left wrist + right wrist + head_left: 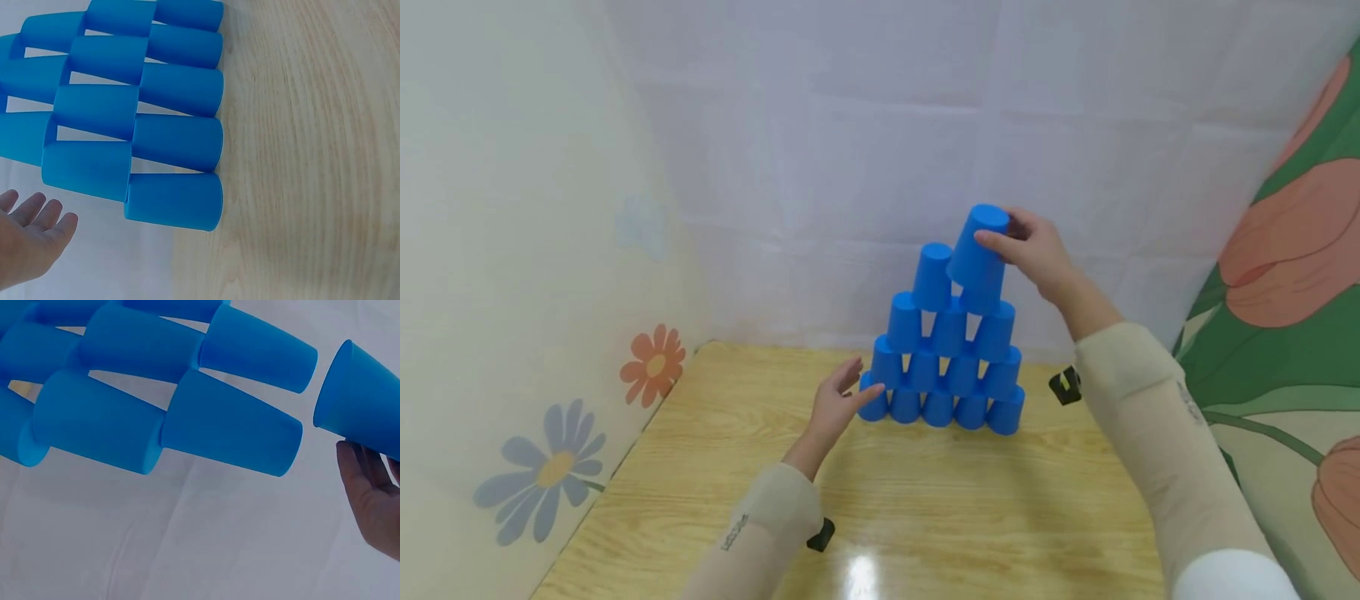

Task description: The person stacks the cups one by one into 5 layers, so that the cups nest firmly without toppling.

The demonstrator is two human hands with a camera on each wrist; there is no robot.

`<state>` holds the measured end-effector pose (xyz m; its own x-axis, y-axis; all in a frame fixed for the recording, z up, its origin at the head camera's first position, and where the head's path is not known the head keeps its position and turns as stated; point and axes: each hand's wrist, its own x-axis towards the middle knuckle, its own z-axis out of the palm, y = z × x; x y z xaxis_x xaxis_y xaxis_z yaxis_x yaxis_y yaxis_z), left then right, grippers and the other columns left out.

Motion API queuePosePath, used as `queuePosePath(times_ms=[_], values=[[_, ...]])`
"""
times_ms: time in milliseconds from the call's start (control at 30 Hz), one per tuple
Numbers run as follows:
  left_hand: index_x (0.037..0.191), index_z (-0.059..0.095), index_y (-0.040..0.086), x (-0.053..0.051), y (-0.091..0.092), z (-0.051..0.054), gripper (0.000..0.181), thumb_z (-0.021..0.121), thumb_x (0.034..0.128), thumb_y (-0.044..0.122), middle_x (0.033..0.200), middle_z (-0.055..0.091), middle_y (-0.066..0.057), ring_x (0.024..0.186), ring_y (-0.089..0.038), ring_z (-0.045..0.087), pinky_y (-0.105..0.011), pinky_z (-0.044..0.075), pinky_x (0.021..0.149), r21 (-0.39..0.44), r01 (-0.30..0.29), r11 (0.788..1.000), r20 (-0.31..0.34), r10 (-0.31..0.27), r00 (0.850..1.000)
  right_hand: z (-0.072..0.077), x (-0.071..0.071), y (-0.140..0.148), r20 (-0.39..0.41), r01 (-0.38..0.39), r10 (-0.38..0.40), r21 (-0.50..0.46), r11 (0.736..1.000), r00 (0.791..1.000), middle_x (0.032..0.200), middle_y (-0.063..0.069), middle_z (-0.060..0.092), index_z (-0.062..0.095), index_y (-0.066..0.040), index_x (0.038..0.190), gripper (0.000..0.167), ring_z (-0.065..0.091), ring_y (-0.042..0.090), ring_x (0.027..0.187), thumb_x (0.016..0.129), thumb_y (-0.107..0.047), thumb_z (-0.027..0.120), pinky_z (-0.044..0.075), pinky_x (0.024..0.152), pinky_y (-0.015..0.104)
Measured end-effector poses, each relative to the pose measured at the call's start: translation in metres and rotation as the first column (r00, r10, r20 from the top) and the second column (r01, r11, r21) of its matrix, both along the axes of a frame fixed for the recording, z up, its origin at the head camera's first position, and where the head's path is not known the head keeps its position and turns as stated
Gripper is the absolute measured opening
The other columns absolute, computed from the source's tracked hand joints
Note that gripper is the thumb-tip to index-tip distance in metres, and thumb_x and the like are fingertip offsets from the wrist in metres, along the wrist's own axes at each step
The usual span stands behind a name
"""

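Note:
Blue cups (949, 329) stand upside down in a pyramid on the wooden table, with two cups in the highest row. Just above that row, my right hand (1036, 254) holds another upside-down blue cup (976, 250) between thumb and fingers. In the right wrist view a gap separates this held cup (365, 403) from the top-row cups (234, 425). My left hand (833, 407) is beside the pyramid's lower left corner, fingers loosely extended. The left wrist view shows that hand (31, 244) apart from the cups (175, 200), holding nothing.
The wooden table (730, 450) meets a white cloth backdrop (820, 183) behind the pyramid. A flower-patterned wall (542, 292) runs along the left, and a tulip-patterned cloth (1292, 250) hangs at the right. Small black devices (1065, 386) show near both sleeves.

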<state>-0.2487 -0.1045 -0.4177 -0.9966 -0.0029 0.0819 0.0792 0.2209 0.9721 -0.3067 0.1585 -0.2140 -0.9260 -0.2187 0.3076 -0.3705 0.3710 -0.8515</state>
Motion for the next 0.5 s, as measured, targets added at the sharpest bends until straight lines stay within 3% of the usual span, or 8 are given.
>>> queuePosePath(times_ms=[267,500], values=[[0.131,0.035,0.006,0.009,-0.001,-0.004,0.070,0.066,0.0750,0.032,0.130,0.038,-0.011,0.117,-0.026,0.035,-0.043,0.029,0.095,0.028,-0.024,0.999,0.001,0.024,1.000,0.012,-0.009,-0.002,0.002,0.061,-0.061,-0.027,0.998,0.998,0.117,0.009,0.049,0.042,-0.008,0.125,0.062,0.047,0.022,0.104,0.077,-0.044,0.058,0.041,0.085,0.038],[0.132,0.035,0.009,0.015,-0.002,-0.008,0.075,0.066,0.0714,0.042,0.131,0.037,-0.010,0.118,-0.025,0.034,-0.041,0.030,0.095,0.035,-0.029,0.999,0.032,0.028,0.999,0.018,-0.020,-0.003,0.031,0.135,-0.134,-0.038,0.990,0.990,0.121,0.009,0.047,0.041,-0.009,0.126,0.064,0.045,0.022,0.108,0.076,-0.045,0.058,0.039,0.088,0.037]])
